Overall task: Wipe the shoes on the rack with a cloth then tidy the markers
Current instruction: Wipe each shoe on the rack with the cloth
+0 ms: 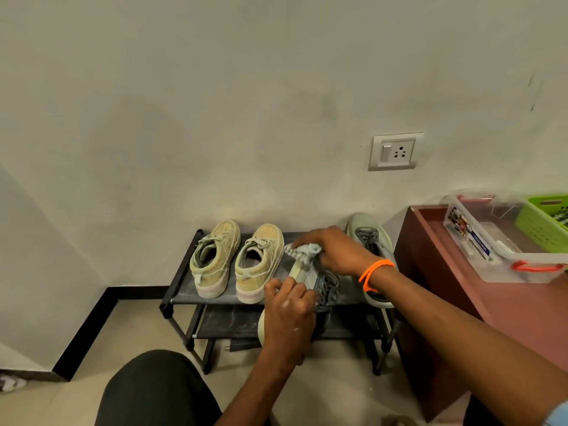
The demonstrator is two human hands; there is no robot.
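Note:
A low black shoe rack (pixel 181 290) stands against the wall. Two beige sneakers (pixel 215 259) (pixel 259 262) sit side by side on its top shelf at the left. My left hand (pixel 289 312) grips a grey-green sneaker (pixel 325 290) by its heel, lifted off the shelf. My right hand (pixel 335 253) holds a crumpled grey cloth (pixel 302 253) pressed on that sneaker's toe. The matching grey-green sneaker (pixel 368 235) lies on the rack's right end, partly behind my right wrist. No markers can be made out.
A reddish-brown table (pixel 445 272) stands to the right of the rack, bearing a clear plastic box with red clips (pixel 498 265) and a green basket (pixel 544 229). A wall socket (pixel 395 151) is above the rack. My knee (pixel 153 392) is in front.

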